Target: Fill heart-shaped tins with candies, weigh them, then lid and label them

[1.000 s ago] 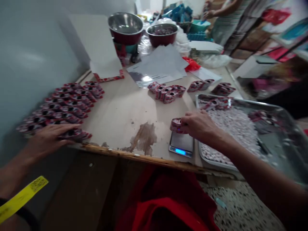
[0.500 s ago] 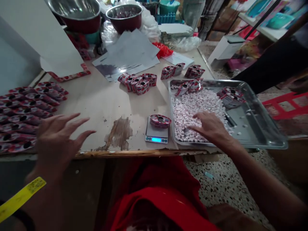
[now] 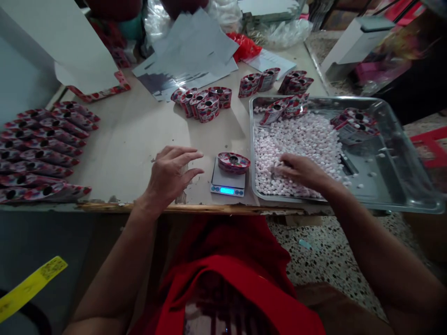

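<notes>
My left hand (image 3: 174,170) hovers over the table, fingers apart and holding nothing. Just right of it, a red patterned pouch (image 3: 233,163) with a dark round opening on top stands on a small digital scale (image 3: 227,184) with a lit blue display. My right hand (image 3: 300,171) is down at the white pellets (image 3: 310,139) in the metal tray (image 3: 401,186). Its fingers are closed together, the tips among the pellets; what lies between them is too small to make out. Two pouches (image 3: 286,108) lean at the tray's back left, and more pouches (image 3: 354,125) lie in its right half.
Rows of pouches (image 3: 42,144) stand at the table's left. Several pouches (image 3: 204,102) form a group mid-table, with others (image 3: 258,82) behind the tray. Silvery sheets (image 3: 195,51), a red plastic bag (image 3: 242,46) and a white carton (image 3: 87,60) occupy the back.
My left hand has left the pouch rows and come right, beside the scale. My right hand let go of the pouch on the scale and moved into the pellets, its fingers closing.
</notes>
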The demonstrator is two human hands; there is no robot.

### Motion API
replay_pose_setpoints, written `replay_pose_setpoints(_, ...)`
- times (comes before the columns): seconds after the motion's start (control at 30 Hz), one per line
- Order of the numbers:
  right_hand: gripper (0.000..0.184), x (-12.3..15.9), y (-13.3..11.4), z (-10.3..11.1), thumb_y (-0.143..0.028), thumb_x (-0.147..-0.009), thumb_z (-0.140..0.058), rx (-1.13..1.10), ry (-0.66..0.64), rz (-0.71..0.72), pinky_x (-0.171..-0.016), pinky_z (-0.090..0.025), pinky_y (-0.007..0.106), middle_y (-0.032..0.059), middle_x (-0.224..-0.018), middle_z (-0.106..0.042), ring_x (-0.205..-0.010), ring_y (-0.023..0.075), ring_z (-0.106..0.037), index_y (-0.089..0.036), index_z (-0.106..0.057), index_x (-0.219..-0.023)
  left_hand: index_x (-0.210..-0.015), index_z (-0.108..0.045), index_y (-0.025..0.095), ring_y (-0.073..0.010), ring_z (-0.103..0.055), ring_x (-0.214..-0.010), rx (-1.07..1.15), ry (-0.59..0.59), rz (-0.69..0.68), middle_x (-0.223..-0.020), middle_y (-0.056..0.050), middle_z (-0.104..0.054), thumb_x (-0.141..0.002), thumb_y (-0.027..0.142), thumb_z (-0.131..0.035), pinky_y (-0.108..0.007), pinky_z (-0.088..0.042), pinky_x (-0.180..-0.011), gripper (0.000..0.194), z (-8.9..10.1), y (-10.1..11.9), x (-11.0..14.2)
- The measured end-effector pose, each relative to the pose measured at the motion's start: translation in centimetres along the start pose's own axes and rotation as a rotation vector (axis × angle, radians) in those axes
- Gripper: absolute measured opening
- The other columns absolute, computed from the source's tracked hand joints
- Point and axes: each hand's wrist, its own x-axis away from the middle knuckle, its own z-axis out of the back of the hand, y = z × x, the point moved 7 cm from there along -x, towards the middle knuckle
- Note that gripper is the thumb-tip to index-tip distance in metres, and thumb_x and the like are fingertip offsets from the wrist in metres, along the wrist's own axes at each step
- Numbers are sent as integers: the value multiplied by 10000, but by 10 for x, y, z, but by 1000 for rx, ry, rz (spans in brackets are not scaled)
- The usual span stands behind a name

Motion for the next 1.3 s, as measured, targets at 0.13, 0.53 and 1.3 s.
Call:
replay_pose_setpoints(0.13, 337, 0, 17, 18, -559, -831, -729, -266, 79, -118, -624, -384, 325, 19, -715, -645, -647, 186, -528, -225, -736, -872, -1335, -722, 258, -269, -718, -1169, 131, -4, 101, -1236, -67, -797, -800, 241, -930, -451, -553, -1090, 574, -15, -3, -5)
replay_pose_setpoints(0.53, 436, -1, -13, 22, -660, -768, -783, -397, 122, -125, -619, -401, 336, 28, -694, -648, -649, 183, -535, -229, -719, -794, -1392, -660, 211, -256, -738, -1145, 491, -157, 226, -1265, -92, -785, -664, 182, -985, -413, -567, -1038, 799, -85, 8, -31)
replay_pose_setpoints(1.3, 179, -32, -47, -34, -298, -1044, -383, -2121, 529, -532, -828, -620, 364, 11, -881, -674, -858, 178, -688, -267, -477, -895, -1155, -746, 253, -238, -615, -1278, -48, -85, -928, -1216, -72, -759, -1112, 226, -462, -416, -475, -1094, 289, -100, 156, -126)
